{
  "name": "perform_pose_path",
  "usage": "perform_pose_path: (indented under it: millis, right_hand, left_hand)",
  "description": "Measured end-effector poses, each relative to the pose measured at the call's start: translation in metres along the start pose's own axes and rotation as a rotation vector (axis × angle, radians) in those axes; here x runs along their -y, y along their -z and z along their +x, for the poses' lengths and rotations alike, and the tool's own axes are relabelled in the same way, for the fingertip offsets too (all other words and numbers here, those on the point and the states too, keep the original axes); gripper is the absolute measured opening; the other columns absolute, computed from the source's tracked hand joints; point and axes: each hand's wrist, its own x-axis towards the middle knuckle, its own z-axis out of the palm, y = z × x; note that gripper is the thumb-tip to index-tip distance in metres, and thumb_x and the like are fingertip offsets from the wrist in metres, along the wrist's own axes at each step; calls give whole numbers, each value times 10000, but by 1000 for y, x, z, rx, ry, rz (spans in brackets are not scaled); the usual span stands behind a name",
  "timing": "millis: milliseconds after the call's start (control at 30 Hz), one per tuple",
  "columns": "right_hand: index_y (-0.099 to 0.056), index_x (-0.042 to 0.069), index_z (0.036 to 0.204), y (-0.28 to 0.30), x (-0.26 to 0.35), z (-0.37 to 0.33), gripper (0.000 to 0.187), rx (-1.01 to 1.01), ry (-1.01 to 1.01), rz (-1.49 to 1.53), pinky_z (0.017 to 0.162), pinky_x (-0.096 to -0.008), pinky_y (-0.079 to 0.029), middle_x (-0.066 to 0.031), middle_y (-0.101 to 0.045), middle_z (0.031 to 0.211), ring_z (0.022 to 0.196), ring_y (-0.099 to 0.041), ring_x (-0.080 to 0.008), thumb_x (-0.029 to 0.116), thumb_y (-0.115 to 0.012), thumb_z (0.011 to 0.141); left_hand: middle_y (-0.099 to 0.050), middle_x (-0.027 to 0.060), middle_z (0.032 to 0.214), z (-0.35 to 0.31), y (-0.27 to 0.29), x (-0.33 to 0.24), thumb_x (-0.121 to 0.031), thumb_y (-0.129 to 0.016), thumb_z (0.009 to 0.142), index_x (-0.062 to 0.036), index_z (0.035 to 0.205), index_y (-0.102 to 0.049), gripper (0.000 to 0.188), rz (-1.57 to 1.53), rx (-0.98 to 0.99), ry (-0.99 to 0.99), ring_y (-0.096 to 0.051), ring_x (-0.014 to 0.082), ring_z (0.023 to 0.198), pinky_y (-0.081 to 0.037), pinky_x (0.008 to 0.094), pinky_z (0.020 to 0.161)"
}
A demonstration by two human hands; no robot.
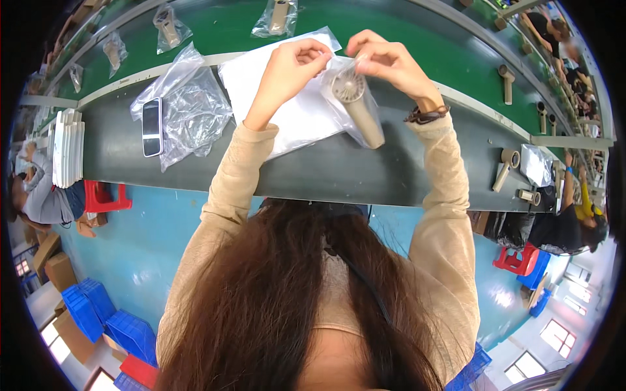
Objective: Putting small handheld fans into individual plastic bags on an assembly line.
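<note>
Your handheld fan (362, 120) is already inside its clear plastic bag (347, 120), handle toward you above the dark worktop (443, 169); closing the mouth looks to be what's left. Your left hand (290, 70) and right hand (394, 65) each pinch the bag's top edge, thumb against fingertips. White sheeting (297, 130) lies beneath; the smartphone (152, 127) and crumpled plastic (199, 107) sit leftward, seemingly clear of your way.

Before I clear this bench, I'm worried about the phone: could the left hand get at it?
Likely yes: the phone lies uncovered on that side, though the left hand seems occupied with the bagged handheld fan.
</note>
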Motion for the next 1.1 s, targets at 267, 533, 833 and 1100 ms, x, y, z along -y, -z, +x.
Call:
perform_pose_path:
  millis: [267,533,833,1100]
  right_hand:
    - [-591,49,972,61,-31,18,232,-932,-82,-642,637,-405,-449,-156,-658,844,724,-584,-288,245,-467,982]
    - [-606,146,1055,176,-166,33,227,-953,-323,-1248,659,-451,-502,-179,-682,849,769,-656,-356,309,-466,980]
    - [-602,171,1142,208,-195,-2,342,-930,-269,-981,808,-483,-503,-150,-655,1081,955,-622,-399,372,-563,869]
    - [-589,198,1228,365,-183,-183,518,-650,-994,-2036,728,-472,-499,-116,-634,1095,1048,-598,-286,491,-637,803]
  left_hand:
    - [-570,83,880,-51,-37,21,-103,-755,734,-50,964,-592,287,482,48,-293,-570,249,793,-493,347,703]
    - [-551,109,857,-70,-61,32,-78,-706,701,-46,812,-583,168,795,179,-320,-548,306,832,-481,418,705]
    - [-653,122,844,-71,-51,13,-56,-653,779,-18,830,-681,70,600,74,13,-652,282,763,-509,353,665]
    - [-687,108,706,-66,-34,19,-72,-773,723,13,780,-698,127,305,48,303,-652,153,637,-490,259,608]
